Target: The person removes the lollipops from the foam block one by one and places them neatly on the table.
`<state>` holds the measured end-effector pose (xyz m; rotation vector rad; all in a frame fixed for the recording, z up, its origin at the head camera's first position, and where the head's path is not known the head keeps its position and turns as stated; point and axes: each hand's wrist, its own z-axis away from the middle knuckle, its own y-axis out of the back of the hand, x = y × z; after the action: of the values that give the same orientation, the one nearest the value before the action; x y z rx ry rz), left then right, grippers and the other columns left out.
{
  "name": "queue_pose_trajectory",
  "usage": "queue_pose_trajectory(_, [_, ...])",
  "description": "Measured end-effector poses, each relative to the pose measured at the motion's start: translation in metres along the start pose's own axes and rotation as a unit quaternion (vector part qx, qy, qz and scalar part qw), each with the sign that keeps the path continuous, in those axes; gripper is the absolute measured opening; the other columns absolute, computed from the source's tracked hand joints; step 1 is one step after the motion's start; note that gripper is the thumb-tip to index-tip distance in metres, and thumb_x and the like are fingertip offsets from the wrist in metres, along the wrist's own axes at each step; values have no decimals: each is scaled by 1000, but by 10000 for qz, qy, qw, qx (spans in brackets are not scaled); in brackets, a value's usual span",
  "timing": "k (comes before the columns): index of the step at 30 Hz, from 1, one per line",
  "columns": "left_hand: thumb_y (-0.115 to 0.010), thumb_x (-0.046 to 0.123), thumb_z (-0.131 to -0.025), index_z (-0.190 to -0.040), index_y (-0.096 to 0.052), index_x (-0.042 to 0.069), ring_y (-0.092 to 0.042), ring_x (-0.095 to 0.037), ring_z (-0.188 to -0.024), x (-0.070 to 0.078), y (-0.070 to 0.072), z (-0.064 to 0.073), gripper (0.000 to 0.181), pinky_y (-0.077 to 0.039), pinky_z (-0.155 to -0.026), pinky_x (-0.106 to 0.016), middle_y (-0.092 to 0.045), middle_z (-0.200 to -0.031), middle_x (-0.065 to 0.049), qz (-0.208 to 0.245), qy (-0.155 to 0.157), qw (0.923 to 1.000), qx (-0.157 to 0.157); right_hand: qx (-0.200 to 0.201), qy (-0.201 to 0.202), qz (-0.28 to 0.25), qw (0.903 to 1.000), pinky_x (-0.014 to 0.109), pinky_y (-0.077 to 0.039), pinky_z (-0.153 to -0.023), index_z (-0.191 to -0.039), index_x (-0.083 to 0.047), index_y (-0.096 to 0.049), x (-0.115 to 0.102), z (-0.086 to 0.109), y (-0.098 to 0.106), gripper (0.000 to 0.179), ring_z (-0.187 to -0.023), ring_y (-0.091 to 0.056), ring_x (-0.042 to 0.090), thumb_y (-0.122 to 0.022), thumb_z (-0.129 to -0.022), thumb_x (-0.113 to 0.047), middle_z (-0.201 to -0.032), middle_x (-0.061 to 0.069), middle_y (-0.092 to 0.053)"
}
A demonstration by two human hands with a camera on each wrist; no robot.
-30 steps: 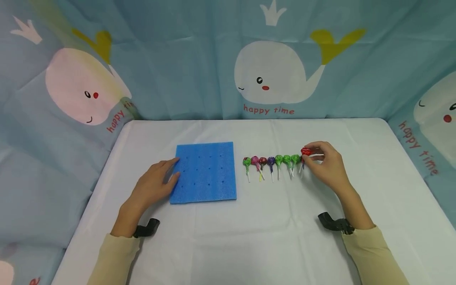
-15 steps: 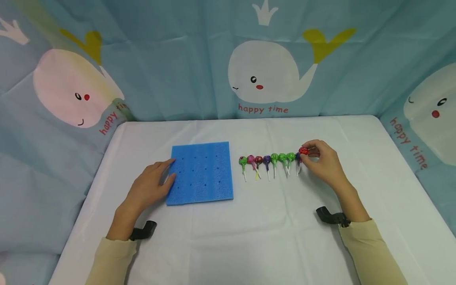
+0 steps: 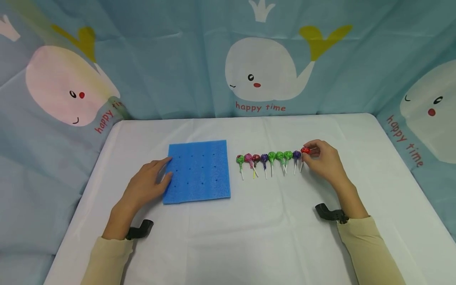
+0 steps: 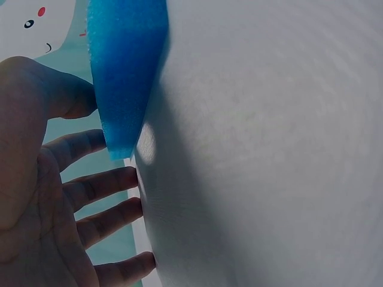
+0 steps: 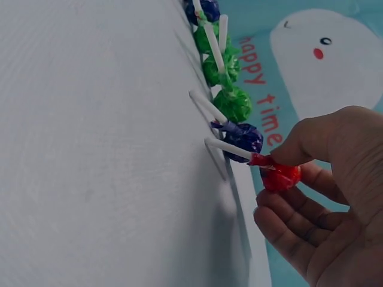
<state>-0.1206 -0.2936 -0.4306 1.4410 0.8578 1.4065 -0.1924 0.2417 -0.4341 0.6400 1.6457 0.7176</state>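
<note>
My right hand (image 3: 325,162) pinches a red-wrapped lollipop (image 5: 281,177) by its candy head between thumb and fingers, at the right end of a row of lollipops. Its white stick points toward me. Directly to its left lies a dark purple lollipop (image 3: 297,155), and beyond that come several green ones (image 3: 279,155). A square blue foam board (image 3: 197,172) with rows of small holes lies left of the row. Along its left edge rests my left hand (image 3: 144,184), thumb and index finger touching the side, the other fingers spread and loosely extended in the left wrist view.
Farther left in the row are another purple lollipop (image 3: 264,158), a dark red one (image 3: 255,158), a pink one (image 3: 248,158) and a red-green one (image 3: 240,159). A white cloth covers the table (image 3: 249,237). Behind it hangs a blue whale-print curtain (image 3: 178,71).
The right hand has brought the red lollipop from over the purple one to the spot just right of it. The left hand stays at the board's edge. The head view has shifted slightly.
</note>
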Motion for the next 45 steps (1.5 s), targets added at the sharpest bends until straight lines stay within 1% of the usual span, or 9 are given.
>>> queue_pose_trajectory(1, [-55,33,-107,-161,-44,8,-47,-51,-146,-1,0,0,60,-42,-116,-73,-52,-157,-28,1,4,10000,11,-12,-46,23,10000,36,-59,-86,-125,4,-66,1,0,0,31,-103,-73,42,-69,-97,-9,-120,26,-70])
queue_pose_trajectory(5, [-55,33,-107,-161,-44,8,-46,-51,-146,-3,0,1,60,-42,-116,-73,-52,-157,-27,13,4,10000,47,-79,-147,75,9998,22,-53,-80,-125,4,-66,3,-1,1,31,-103,-74,41,-69,-97,-10,-119,26,-71])
queue_pose_trajectory(11, [-54,34,-107,-161,-43,9,-46,-50,-147,-3,0,1,60,-41,-117,-72,-51,-158,-26,-15,79,10000,25,-309,-174,62,9994,26,-56,-79,-126,4,-67,5,-2,1,32,-103,-74,43,-67,-99,-13,-120,26,-70])
queue_pose_trajectory(15, [-55,33,-107,-161,-44,9,-47,-50,-146,-1,0,2,60,-42,-117,-72,-52,-157,-26,17,52,10000,49,-372,-210,24,9991,11,-48,-75,-125,3,-68,6,-2,1,30,-101,-74,41,-67,-99,-13,-117,26,-71])
queue_pose_trajectory(18, [-55,32,-107,-161,-44,9,-47,-50,-146,0,0,2,59,-42,-116,-71,-53,-156,-26,7,50,10000,55,-390,-162,-8,9991,10,-47,-74,-125,3,-68,7,-1,0,31,-100,-74,41,-67,-99,-13,-116,26,-72])
queue_pose_trajectory(28, [-56,32,-107,-161,-44,10,-47,-50,-147,1,0,1,59,-42,-116,-72,-52,-157,-26,-10,87,10000,26,-369,-82,172,9991,20,-52,-76,-125,3,-69,8,-1,-2,30,-96,-73,37,-68,-99,-13,-111,24,-73])
queue_pose_trajectory(34, [-55,32,-107,-161,-44,9,-47,-49,-146,0,0,3,59,-42,-116,-71,-53,-156,-26,4,75,10000,31,-442,-74,132,9989,41,-62,-83,-127,5,-68,6,-2,-2,33,-99,-75,42,-69,-100,-13,-116,27,-70])
queue_pose_trajectory(40, [-54,34,-107,-161,-44,9,-47,-50,-147,0,-1,1,60,-43,-116,-72,-52,-157,-26,3,58,10000,49,-470,-45,152,9988,38,-63,-84,-129,5,-67,7,-2,-1,35,-101,-75,42,-70,-100,-13,-118,27,-70])
queue_pose_trajectory(45, [-55,33,-107,-161,-44,9,-47,-50,-146,0,-2,1,60,-42,-116,-72,-52,-157,-26,-20,43,10000,76,-510,-1,111,9986,58,-61,-90,-131,5,-66,7,0,0,36,-102,-74,44,-69,-101,-15,-119,29,-69])
